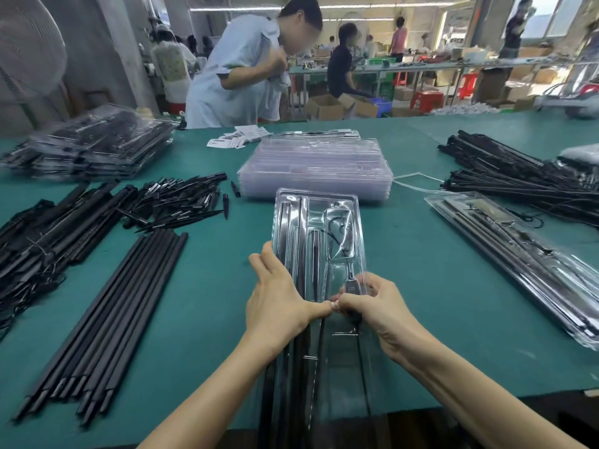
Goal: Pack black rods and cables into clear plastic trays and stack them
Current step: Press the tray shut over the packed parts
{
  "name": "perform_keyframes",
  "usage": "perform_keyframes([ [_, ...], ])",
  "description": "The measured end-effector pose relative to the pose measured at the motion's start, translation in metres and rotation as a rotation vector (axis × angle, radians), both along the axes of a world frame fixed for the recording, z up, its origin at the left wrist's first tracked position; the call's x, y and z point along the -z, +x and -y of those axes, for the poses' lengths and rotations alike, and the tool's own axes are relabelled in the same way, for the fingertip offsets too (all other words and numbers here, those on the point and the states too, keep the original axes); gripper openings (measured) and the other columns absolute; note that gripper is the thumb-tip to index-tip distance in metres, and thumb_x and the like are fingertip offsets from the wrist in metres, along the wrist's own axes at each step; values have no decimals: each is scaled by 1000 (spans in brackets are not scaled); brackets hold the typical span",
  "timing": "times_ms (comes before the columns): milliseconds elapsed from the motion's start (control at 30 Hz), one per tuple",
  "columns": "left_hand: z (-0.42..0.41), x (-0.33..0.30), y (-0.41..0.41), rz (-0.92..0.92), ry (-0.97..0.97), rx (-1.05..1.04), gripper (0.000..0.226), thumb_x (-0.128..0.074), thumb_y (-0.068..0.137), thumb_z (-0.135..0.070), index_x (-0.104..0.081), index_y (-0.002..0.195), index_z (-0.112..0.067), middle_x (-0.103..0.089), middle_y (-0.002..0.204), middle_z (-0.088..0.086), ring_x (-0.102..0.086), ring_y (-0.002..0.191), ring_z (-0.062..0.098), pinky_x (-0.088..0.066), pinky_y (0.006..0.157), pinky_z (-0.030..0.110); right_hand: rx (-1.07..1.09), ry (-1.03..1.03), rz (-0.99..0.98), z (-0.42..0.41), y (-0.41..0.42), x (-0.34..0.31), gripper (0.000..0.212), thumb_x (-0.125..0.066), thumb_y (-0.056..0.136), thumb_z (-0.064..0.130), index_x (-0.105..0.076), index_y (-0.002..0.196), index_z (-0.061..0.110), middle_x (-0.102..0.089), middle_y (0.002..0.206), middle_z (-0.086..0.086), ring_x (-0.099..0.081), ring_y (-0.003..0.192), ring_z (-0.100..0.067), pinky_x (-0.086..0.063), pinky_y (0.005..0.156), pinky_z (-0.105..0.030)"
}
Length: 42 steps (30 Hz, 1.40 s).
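A long clear plastic tray (319, 218) lies lengthwise in front of me on the green table (437, 286), with black rods (299, 254) in its left slots and a thin black cable (340, 234) in its right pocket. My left hand (275, 296) lies on the tray's left edge, fingers straight, thumb pressing the middle. My right hand (372, 303) pinches the cable near its small black plug (351, 286), its fingers curled over the tray.
A stack of empty clear trays (316, 166) stands just beyond. Loose long rods (107, 322) and short black pieces (181, 199) lie left, packed trays (97, 147) at far left. Bundled rods with cables (518, 176) and a packed tray (518, 254) lie right. A person (240, 66) bends opposite.
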<state>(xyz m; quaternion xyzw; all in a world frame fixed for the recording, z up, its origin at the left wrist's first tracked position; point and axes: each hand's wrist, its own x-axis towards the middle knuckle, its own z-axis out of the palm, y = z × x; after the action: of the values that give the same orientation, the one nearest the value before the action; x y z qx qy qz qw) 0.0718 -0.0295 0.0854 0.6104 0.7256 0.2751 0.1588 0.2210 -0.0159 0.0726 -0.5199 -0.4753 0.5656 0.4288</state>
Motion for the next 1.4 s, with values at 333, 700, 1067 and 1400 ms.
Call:
perform_keyframes([
  [333, 1, 1, -1, -49, -24, -4, 130, -80, 53, -62, -2, 145, -14, -16, 129, 0, -54, 107, 27, -40, 70, 31, -100, -143, 21, -8, 1, -8, 19, -60, 80, -6, -56, 64, 4, -55, 52, -6, -47, 37, -7, -34, 35, -13],
  [700, -1, 7, -5, -44, -48, -9, 131, -81, 55, -61, -1, 145, -10, -16, 132, 5, -51, 112, 28, -37, 71, 30, -96, -1, 175, -7, -4, -7, 20, -58, 72, -7, -50, 63, 8, -50, 50, -7, -48, 42, -16, -39, 41, -21],
  [1067, -4, 21, -16, 157, -63, -78, 128, -86, 54, -53, -2, 144, -19, -14, 137, 1, -48, 117, 26, -35, 78, 27, -323, -290, 59, -13, 11, -17, 18, -70, 84, 19, -65, 73, 5, -67, 65, -6, -62, 54, -9, -50, 52, -14],
  [1400, -50, -41, -48, -115, -284, 351, 120, -81, 56, -60, -15, 146, -16, -18, 125, -2, -41, 116, 20, -35, 100, 29, -320, -402, -401, 0, 2, -22, 17, -70, 71, 19, -71, 79, 4, -68, 78, -14, -71, 72, -27, -59, 59, -25],
])
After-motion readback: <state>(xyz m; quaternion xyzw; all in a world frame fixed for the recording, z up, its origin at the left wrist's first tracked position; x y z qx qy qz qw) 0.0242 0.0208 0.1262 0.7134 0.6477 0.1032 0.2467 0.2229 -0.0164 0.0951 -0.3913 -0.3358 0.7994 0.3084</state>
